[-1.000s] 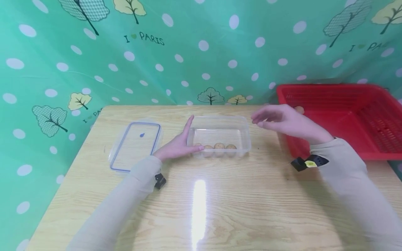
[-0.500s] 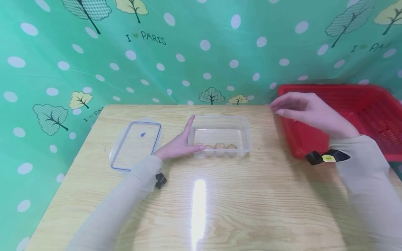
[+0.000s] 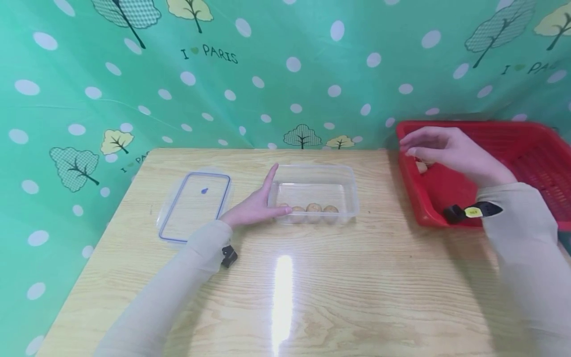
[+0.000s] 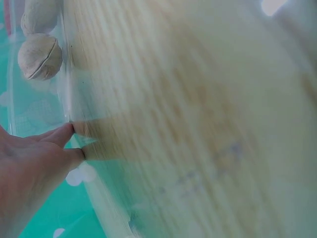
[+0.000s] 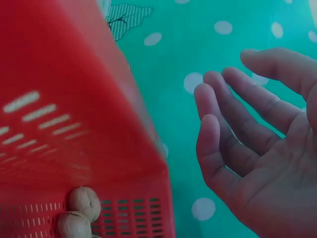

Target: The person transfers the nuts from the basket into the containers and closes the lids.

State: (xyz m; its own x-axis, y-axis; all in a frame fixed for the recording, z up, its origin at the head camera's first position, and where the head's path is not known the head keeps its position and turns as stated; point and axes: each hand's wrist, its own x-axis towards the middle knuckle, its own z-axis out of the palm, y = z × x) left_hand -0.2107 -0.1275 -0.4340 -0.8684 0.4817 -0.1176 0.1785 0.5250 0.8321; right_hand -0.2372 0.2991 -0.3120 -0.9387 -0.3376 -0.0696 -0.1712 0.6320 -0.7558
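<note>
Touches the clear box (image 3: 312, 174), nine o'clock from the red basket (image 3: 490, 130), with a spread left hand (image 3: 255, 206); poises a loosely curved right hand (image 3: 459, 151), fingers parted, at the basket's ten o'clock corner, near walnuts (image 5: 74, 227); has more walnuts (image 3: 314, 208) along the box's six o'clock wall.

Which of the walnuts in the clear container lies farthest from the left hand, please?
The walnut at the right end of the row in the clear container; the other walnuts lie between it and the left hand.
</note>
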